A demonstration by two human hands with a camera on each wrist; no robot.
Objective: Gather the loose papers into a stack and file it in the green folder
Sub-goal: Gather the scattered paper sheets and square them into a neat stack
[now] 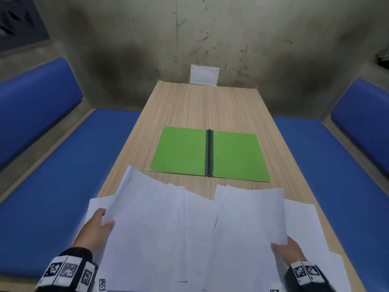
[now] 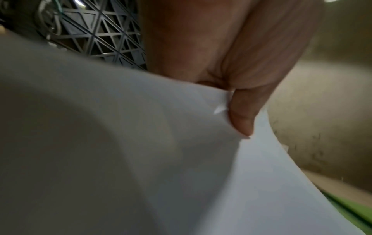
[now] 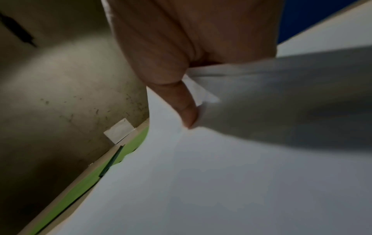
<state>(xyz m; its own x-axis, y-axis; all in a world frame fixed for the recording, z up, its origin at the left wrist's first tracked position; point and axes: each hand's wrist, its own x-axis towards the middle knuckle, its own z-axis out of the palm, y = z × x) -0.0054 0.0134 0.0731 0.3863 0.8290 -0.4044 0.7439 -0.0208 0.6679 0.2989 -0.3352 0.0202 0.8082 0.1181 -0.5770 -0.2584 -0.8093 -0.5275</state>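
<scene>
Loose papers [image 1: 195,234], light and floppy (probably slippery), bow between left hand [image 1: 99,225] and right hand [image 1: 289,249], each pinching an outer edge.

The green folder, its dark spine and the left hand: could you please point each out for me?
green folder [image 1: 181,151]: head view, on its open left flap.
dark spine [image 1: 209,152]: head view, midway along the strip.
left hand [image 1: 99,225]: head view, on the back of the hand gripping paper.

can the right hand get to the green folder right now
Probably not yet. The right hand is busy pinching a bunch of loose papers, as is the left hand. The green folder lies open beyond them on the table with nothing on it, so the path itself looks free.
</scene>
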